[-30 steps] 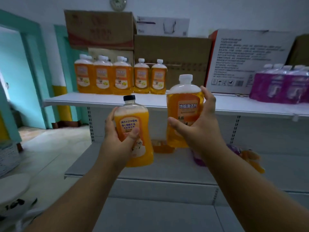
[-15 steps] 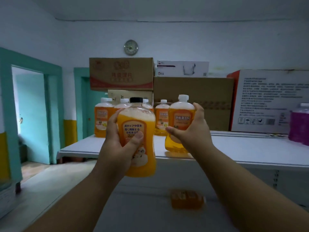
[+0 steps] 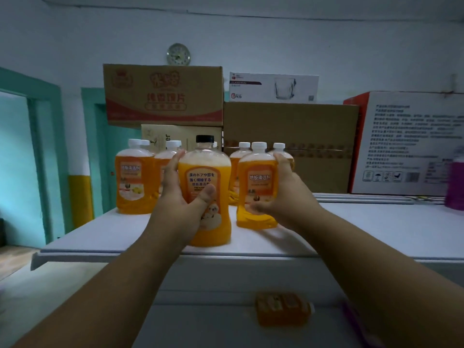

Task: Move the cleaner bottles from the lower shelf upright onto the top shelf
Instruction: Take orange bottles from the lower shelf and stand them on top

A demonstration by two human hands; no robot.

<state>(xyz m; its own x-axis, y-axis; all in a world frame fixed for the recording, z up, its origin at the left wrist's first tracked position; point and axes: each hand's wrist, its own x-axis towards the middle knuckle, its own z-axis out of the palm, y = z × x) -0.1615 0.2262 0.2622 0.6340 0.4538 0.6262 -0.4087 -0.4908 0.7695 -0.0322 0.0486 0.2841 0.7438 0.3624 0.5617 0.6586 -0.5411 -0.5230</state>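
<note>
My left hand (image 3: pixel 179 197) grips an orange cleaner bottle with a black cap (image 3: pixel 206 172), upright, its base at the front edge of the white top shelf (image 3: pixel 364 232). My right hand (image 3: pixel 286 197) holds an orange bottle with a white cap (image 3: pixel 256 182), standing upright on the shelf just to the right. Several more white-capped orange bottles (image 3: pixel 133 179) stand in a row behind them. One orange bottle (image 3: pixel 282 308) lies on its side on the lower shelf (image 3: pixel 221 327) beneath.
Cardboard boxes (image 3: pixel 291 136) are stacked along the back of the top shelf, with a white printed box (image 3: pixel 411 141) at the right. A purple bottle (image 3: pixel 455 184) stands at the far right edge. A teal doorway (image 3: pixel 15 159) opens at left.
Both hands have carried their bottles up from the lower shelf and forward over the top shelf. The white-capped bottle now stands on it, and the black-capped one reaches its front edge.
</note>
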